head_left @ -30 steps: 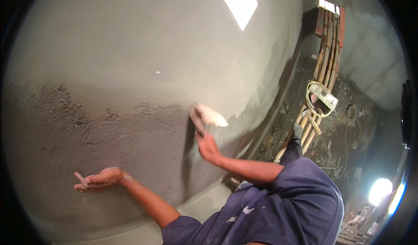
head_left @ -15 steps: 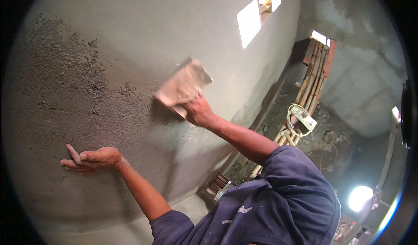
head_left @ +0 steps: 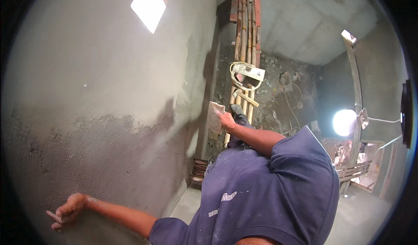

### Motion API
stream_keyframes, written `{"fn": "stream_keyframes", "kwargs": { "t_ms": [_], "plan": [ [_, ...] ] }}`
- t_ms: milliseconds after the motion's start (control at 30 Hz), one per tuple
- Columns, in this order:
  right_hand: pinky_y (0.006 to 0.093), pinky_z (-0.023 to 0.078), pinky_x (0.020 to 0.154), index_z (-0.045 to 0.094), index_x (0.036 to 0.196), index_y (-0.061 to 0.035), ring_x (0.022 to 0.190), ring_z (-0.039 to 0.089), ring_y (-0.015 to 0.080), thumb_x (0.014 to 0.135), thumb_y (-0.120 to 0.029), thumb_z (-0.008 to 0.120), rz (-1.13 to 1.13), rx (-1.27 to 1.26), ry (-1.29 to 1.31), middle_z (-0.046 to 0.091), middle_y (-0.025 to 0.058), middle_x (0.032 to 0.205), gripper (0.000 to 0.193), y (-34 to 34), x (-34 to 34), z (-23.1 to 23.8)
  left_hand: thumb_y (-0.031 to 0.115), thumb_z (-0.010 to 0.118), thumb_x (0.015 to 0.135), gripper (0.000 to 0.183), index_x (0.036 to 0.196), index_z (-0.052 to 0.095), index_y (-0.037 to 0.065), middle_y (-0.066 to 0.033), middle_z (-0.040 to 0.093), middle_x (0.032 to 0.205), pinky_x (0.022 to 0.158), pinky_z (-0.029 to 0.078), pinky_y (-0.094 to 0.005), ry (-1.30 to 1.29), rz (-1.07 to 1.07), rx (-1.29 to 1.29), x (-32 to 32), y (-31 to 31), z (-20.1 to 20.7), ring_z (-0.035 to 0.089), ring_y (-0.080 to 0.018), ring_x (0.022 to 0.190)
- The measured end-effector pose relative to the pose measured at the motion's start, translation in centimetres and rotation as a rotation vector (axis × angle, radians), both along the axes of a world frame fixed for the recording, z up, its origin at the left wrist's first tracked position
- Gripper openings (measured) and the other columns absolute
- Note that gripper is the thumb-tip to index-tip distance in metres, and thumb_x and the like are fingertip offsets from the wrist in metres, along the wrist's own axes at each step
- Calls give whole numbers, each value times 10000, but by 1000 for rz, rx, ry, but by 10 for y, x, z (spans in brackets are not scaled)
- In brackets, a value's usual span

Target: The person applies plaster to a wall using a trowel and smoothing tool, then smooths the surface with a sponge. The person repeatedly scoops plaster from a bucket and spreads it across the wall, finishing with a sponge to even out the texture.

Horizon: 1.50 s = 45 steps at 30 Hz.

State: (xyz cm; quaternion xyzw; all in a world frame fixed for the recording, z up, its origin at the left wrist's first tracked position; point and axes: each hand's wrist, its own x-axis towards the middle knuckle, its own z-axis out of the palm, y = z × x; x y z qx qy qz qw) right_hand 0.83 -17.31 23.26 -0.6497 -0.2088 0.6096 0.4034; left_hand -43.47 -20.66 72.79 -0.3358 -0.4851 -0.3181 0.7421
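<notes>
My right hand [head_left: 227,122] is closed around a flat, rectangular plastering float [head_left: 215,119] smeared with pale mortar. It is held in front of my body, apart from the wall, above the bamboo poles [head_left: 244,36]. Down at the lower left, my left hand [head_left: 69,209] is beside the plastered wall [head_left: 96,158], fingers loosely stretched and nothing seen in them. Whether it touches the surface I cannot tell. The wall's upper part looks smooth and light; its lower part is darker and rougher, with a ragged border between them.
A round, pale-rimmed container [head_left: 233,82] with a whitish flat board [head_left: 249,72] across it rests on the poles. My dark shoe [head_left: 236,110] is on them too. Rubble lies on the floor below. A bright lamp [head_left: 345,122] hangs by a wooden post [head_left: 355,84] at right.
My right hand has brought the float away from the wall, down toward my body. My left hand appears lower in the picture. The view has swung right, showing more of the poles and room.
</notes>
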Motion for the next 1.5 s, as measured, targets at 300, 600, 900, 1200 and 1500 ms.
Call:
{"fn": "stream_keyframes", "kwargs": {
  "t_ms": [300,600,900,1200,1500],
  "plan": [
    [418,482,901,564,1200,72,1046,609,252,976,-231,514,-48,-101,278,636,153,1145,380,14,-3,-2,594,145,977,802,1096,693,21,-321,419,1394,1088,211,-633,-173,-164,20,13,6,-2,353,-443,1342],
    [489,460,963,527,1265,29,1129,579,304,967,-246,539,-144,-176,482,589,152,1248,406,56,72,-73,355,179,1046,591,1265,521,-75,-256,377,1457,1032,403,-510,-200,-445,-529,92,23,-81,437,-379,1305],
    [520,318,1119,466,1346,-3,1263,495,336,971,-218,517,-237,-162,1071,537,161,1351,436,115,92,1,361,606,938,599,1366,436,-21,-162,510,1366,1076,340,-430,-2395,-806,-1295,281,86,-361,462,-272,1284],
    [500,407,1036,501,1294,-51,1188,545,276,954,-252,581,-224,-274,1173,568,108,1288,403,119,66,0,410,683,878,582,1341,460,137,-65,560,1286,980,369,-474,-2922,-1173,-1075,368,135,-438,537,-229,1160],
    [403,463,832,521,1285,-112,946,560,223,937,-512,534,-87,-437,568,584,72,1142,530,179,147,-106,307,649,910,472,1295,497,79,-77,591,1218,793,511,-429,-2872,-861,-759,363,142,-470,602,-231,1052]
  ]
}}
